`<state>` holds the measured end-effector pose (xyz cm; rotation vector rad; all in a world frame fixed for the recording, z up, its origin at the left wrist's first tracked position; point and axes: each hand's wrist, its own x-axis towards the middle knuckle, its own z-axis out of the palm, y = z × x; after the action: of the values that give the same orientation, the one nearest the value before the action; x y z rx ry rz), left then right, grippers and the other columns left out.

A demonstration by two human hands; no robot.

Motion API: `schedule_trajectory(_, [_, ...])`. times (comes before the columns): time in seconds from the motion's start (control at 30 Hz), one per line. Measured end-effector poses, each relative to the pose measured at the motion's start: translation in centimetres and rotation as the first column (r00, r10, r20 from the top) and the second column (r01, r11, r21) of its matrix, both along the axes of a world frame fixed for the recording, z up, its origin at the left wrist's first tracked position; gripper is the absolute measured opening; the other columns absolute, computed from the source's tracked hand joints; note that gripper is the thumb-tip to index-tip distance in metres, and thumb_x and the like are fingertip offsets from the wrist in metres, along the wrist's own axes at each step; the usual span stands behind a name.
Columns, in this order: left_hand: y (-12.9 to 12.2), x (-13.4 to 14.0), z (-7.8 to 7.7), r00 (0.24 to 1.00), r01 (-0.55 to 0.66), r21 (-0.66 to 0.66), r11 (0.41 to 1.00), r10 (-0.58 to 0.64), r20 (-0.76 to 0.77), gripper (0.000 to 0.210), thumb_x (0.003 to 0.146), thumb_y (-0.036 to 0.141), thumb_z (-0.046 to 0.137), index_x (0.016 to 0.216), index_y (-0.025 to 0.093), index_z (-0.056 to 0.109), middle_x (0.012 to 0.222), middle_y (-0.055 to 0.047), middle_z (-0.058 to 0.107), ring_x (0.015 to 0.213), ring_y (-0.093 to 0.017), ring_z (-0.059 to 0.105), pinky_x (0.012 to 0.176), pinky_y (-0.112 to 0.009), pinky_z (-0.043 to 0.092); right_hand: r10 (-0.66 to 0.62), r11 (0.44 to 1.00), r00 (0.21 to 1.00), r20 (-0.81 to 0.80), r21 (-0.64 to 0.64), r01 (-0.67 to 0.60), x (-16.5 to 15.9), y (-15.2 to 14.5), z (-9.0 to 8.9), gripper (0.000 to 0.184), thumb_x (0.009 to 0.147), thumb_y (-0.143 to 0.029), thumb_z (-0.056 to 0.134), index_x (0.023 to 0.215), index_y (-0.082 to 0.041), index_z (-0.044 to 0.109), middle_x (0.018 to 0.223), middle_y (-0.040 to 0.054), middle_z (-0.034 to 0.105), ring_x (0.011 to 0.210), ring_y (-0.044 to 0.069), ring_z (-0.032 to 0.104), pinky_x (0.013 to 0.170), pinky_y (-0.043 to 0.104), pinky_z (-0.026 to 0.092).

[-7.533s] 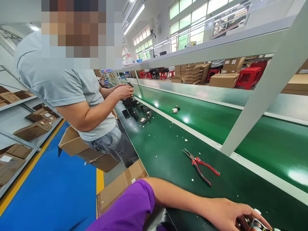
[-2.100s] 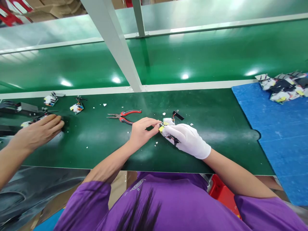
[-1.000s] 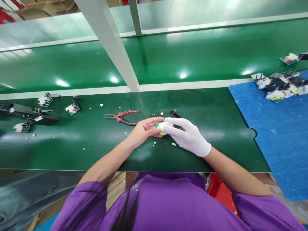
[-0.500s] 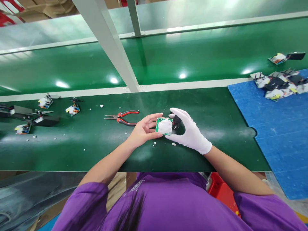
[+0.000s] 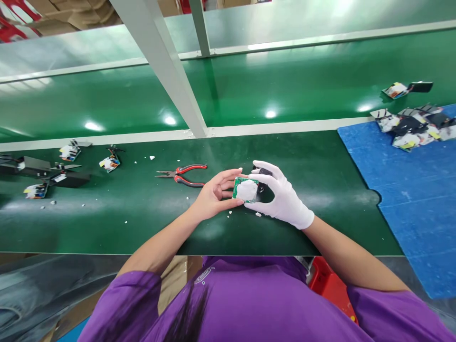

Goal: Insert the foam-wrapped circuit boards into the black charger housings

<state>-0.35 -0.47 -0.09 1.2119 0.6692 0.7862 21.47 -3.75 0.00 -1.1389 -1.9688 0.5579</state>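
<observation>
A small green circuit board (image 5: 246, 190), its face covered by a white lump, is held above the bench between my two hands. My bare left hand (image 5: 220, 191) grips its left side, thumb at the lower edge and fingers behind and above. My right hand (image 5: 280, 192), in a white glove, curves round the right side with thumb below and fingertips at the upper right corner. A black part (image 5: 262, 176) behind the board is partly hidden by the gloved fingers. Pliers with red and black handles (image 5: 183, 175) lie just left of my left hand.
Circuit boards with black casings (image 5: 71, 179) lie at the left of the green bench (image 5: 306, 152). A blue mat (image 5: 409, 190) on the right bears a pile of boards (image 5: 409, 126). Another board (image 5: 396, 90) lies on the green surface behind. A white post (image 5: 167, 71) rises ahead; white crumbs dot the bench.
The gloved index finger has come down onto the board's upper right corner, and the board has tilted slightly. On the surface behind, the lone board at the right has moved left.
</observation>
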Motion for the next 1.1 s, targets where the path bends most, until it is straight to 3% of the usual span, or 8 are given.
schedule_trajectory(0.3, [0.1, -0.3, 0.8, 0.955, 0.096, 0.162, 0.982, -0.045, -0.293, 0.06, 0.074, 0.031, 0.081, 0.13, 0.028, 0.063, 0.133, -0.009, 0.062, 0.119, -0.024, 0.06, 0.093, -0.035, 0.057, 0.012, 0.999, 1.0, -0.021, 0.04, -0.011, 0.2, 0.0, -0.1, 0.053, 0.078, -0.041, 0.079, 0.122, -0.024, 0.054, 0.142, 0.0182, 0.048, 0.115, 0.029, 0.062, 0.097, 0.052, 0.055])
schedule_trajectory(0.43, [0.3, -0.2, 1.2, 0.933, 0.07, 0.268, 0.961, 0.032, -0.359, 0.053, 0.069, 0.031, 0.084, 0.12, 0.029, 0.07, 0.122, -0.007, 0.063, 0.103, -0.019, 0.063, 0.085, -0.031, 0.059, 0.022, 1.0, 1.0, -0.014, -0.001, -0.022, 0.2, 0.0, -0.1, 0.052, 0.079, -0.043, 0.078, 0.122, -0.025, 0.055, 0.144, 0.0179, 0.048, 0.117, 0.03, 0.062, 0.1, 0.054, 0.053])
schedule_trajectory(0.5, [0.3, -0.1, 1.1, 0.926, 0.082, 0.198, 0.977, -0.001, -0.377, 0.053, 0.066, 0.033, 0.086, 0.116, 0.026, 0.072, 0.114, -0.006, 0.065, 0.092, -0.016, 0.063, 0.082, -0.031, 0.059, 0.05, 0.998, 0.998, -0.03, -0.039, -0.051, 0.2, 0.1, 0.0, 0.05, 0.081, -0.04, 0.076, 0.123, -0.024, 0.055, 0.142, 0.0174, 0.05, 0.119, 0.029, 0.061, 0.101, 0.053, 0.053])
schedule_trajectory(0.57, [0.2, 0.1, 0.8, 0.936, 0.115, -0.009, 0.993, -0.111, -0.334, 0.053, 0.064, 0.038, 0.087, 0.113, 0.022, 0.073, 0.105, -0.006, 0.067, 0.086, -0.015, 0.063, 0.08, -0.031, 0.058, 0.088, 0.993, 0.994, -0.068, -0.074, -0.093, 0.3, 0.3, 0.2, 0.047, 0.083, -0.041, 0.073, 0.123, -0.024, 0.056, 0.138, 0.0158, 0.055, 0.125, 0.029, 0.058, 0.103, 0.052, 0.051])
schedule_trajectory(0.63, [0.2, 0.3, 0.4, 0.957, 0.161, -0.26, 0.952, -0.215, -0.196, 0.053, 0.064, 0.047, 0.086, 0.105, 0.016, 0.074, 0.094, -0.007, 0.069, 0.083, -0.017, 0.065, 0.078, -0.033, 0.058, 0.095, 0.988, 0.986, -0.139, -0.105, -0.11, 0.5, 0.4, 0.3, 0.048, 0.086, -0.049, 0.069, 0.124, -0.024, 0.056, 0.135, 0.0149, 0.058, 0.129, 0.03, 0.054, 0.103, 0.051, 0.051])
schedule_trajectory(0.73, [0.1, 0.6, 0.0, 0.977, 0.205, -0.477, 0.855, -0.208, 0.046, 0.055, 0.063, 0.056, 0.085, 0.094, 0.012, 0.074, 0.089, -0.01, 0.072, 0.08, -0.019, 0.068, 0.076, -0.034, 0.059, 0.019, 0.986, 0.964, -0.265, -0.157, -0.062, 0.8, 0.6, 0.2, 0.058, 0.087, -0.061, 0.063, 0.13, -0.025, 0.053, 0.138, 0.0151, 0.054, 0.125, 0.029, 0.057, 0.098, 0.047, 0.054])
schedule_trajectory(0.9, [0.3, 0.5, -0.1, 0.969, 0.198, -0.53, 0.825, -0.082, 0.234, 0.053, 0.057, 0.049, 0.091, 0.092, 0.013, 0.074, 0.092, -0.012, 0.075, 0.079, -0.019, 0.07, 0.07, -0.03, 0.06, -0.086, 0.991, 0.94, -0.329, -0.122, 0.048, 0.8, 0.5, 0.3, 0.061, 0.087, -0.054, 0.066, 0.138, -0.027, 0.047, 0.14, 0.0143, 0.052, 0.12, 0.027, 0.061, 0.096, 0.045, 0.055])
schedule_trajectory(1.1, [0.0, 1.3, -0.1, 0.991, 0.066, -0.427, 0.902, -0.01, 0.131, 0.063, 0.045, 0.037, 0.097, 0.099, 0.015, 0.073, 0.092, -0.008, 0.075, 0.087, -0.02, 0.07, 0.083, -0.035, 0.056, -0.007, 0.983, 0.991, -0.132, -0.183, -0.017, 0.0, 0.0, 1.1, 0.027, 0.088, -0.04, 0.065, 0.11, -0.025, 0.067, 0.107, 0.0075, 0.073, 0.098, 0.027, 0.071, 0.088, 0.042, 0.059])
